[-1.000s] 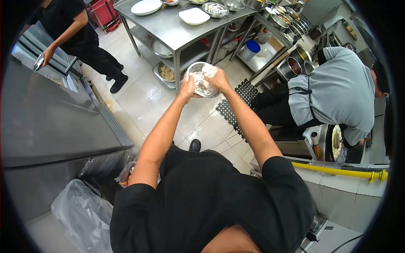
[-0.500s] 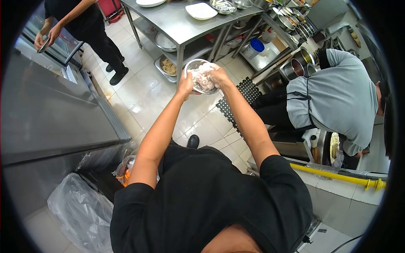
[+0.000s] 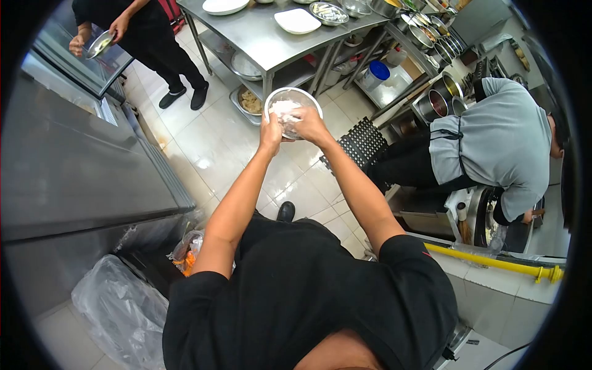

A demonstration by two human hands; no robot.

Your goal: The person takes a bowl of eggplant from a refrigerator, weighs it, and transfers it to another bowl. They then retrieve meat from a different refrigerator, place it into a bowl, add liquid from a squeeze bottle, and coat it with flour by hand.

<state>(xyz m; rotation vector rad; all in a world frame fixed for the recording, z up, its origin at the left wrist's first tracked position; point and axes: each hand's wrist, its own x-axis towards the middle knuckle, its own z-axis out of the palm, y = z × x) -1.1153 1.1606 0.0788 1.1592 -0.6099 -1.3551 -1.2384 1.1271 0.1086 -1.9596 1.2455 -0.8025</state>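
A round metal bowl (image 3: 292, 92) is held out in front of my body, above the tiled floor. Inside lies a white, powdery mass (image 3: 285, 109). The bowl's left rim and side are gripped by my left hand (image 3: 271, 134), thumb on the near edge. My right hand (image 3: 310, 124) reaches into the bowl from the right, its fingers in the white contents. Those fingertips are partly hidden and blurred, so what they hold cannot be made out.
A steel table (image 3: 265, 40) with white plates (image 3: 297, 21) stands ahead. One person (image 3: 154, 43) at the upper left holds a small bowl. Another person (image 3: 493, 132) bends over the stove at right. A steel cabinet (image 3: 80, 166) lines the left.
My right hand has shifted within the bowl, and more of the bowl's inside shows. The person at upper left has moved right, their dish now tilted into view. The person at right has moved an arm.
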